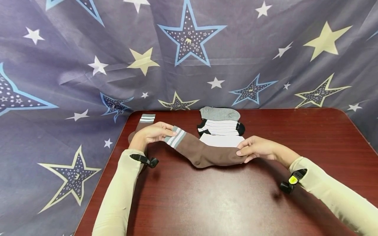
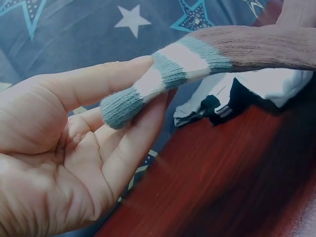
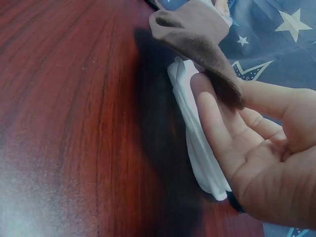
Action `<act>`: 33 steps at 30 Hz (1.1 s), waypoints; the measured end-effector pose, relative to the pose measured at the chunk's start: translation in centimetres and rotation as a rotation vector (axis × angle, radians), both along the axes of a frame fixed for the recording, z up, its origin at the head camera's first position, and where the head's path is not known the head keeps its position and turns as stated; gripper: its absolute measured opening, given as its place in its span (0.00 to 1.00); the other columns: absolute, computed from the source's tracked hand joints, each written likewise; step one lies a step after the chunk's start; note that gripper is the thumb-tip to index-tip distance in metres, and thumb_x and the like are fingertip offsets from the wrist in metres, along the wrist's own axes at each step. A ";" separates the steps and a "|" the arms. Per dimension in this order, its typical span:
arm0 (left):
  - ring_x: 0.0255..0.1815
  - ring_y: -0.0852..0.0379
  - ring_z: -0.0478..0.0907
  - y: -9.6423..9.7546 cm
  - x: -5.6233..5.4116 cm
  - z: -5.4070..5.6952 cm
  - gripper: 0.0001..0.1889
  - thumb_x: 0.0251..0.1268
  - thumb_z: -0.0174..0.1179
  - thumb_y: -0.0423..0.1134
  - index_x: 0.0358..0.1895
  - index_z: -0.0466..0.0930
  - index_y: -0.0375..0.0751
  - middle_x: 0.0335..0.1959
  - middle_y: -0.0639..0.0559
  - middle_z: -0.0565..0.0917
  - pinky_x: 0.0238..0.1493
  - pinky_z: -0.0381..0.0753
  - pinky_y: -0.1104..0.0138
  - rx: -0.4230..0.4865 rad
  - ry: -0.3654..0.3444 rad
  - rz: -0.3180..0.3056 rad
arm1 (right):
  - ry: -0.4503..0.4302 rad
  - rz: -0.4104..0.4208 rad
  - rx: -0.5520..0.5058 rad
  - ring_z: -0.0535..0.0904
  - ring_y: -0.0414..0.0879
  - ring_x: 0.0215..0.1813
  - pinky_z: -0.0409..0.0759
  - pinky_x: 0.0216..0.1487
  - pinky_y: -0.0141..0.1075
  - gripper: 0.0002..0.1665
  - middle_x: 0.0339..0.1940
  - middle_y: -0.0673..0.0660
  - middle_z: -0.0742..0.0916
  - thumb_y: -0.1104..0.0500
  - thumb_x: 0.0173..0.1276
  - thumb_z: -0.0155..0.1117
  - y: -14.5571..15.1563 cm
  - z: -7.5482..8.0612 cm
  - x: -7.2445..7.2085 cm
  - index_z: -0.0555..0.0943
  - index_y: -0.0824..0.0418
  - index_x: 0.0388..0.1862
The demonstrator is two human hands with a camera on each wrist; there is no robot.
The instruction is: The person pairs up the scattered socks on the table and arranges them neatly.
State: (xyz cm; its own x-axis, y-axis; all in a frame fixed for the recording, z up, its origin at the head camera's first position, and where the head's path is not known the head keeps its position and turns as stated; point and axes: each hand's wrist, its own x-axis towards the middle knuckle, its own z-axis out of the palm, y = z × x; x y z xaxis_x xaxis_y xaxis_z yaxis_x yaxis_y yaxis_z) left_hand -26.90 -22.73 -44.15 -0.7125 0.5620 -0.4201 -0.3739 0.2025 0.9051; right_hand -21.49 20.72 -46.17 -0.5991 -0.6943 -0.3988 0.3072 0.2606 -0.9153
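Note:
A brown sock (image 1: pixel 203 150) with a grey-green and white striped cuff is stretched between both hands above the table. My left hand (image 1: pixel 155 132) pinches its cuff (image 2: pixel 170 69), thumb on one side and fingers on the other. At the toe end, my right hand (image 1: pixel 260 149) pinches the brown fabric (image 3: pixel 197 34) between thumb and fingers. Just behind the held sock lies a white sock (image 1: pixel 222 140), partly covered by it in the head view. Another brown sock (image 1: pixel 147 118) with a matching striped cuff lies at the back left, partly hidden by my left hand.
Beyond the white sock, a white-and-black striped sock (image 1: pixel 220 127) and a grey sock (image 1: pixel 220 114) lie in a column toward the back edge. The dark red table (image 1: pixel 212 203) meets a star-patterned cloth (image 1: pixel 236 42) behind and at the left.

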 end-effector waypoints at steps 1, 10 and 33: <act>0.29 0.66 0.81 0.1 0.1 -0.1 0.13 0.73 0.52 0.24 0.38 0.84 0.44 0.28 0.59 0.85 0.32 0.85 0.73 -0.007 -0.001 -0.002 | -0.001 0.005 0.001 0.83 0.37 0.31 0.87 0.42 0.34 0.07 0.29 0.45 0.86 0.68 0.72 0.61 0.0 -0.1 0.0 0.84 0.59 0.41; 0.31 0.65 0.82 1.8 0.9 -1.0 0.07 0.71 0.57 0.28 0.41 0.83 0.41 0.29 0.58 0.86 0.38 0.85 0.70 -0.106 -0.023 -0.088 | -0.006 0.073 0.030 0.80 0.36 0.34 0.88 0.43 0.34 0.07 0.30 0.44 0.85 0.67 0.73 0.62 1.8 -0.4 -0.4 0.86 0.58 0.42; 0.34 0.59 0.86 5.8 3.2 -3.4 0.06 0.67 0.61 0.27 0.40 0.85 0.41 0.31 0.53 0.88 0.40 0.88 0.66 -0.140 -0.094 -0.161 | -0.006 0.127 0.112 0.81 0.37 0.33 0.83 0.38 0.31 0.09 0.26 0.44 0.84 0.65 0.75 0.60 5.7 -0.7 -1.5 0.87 0.55 0.40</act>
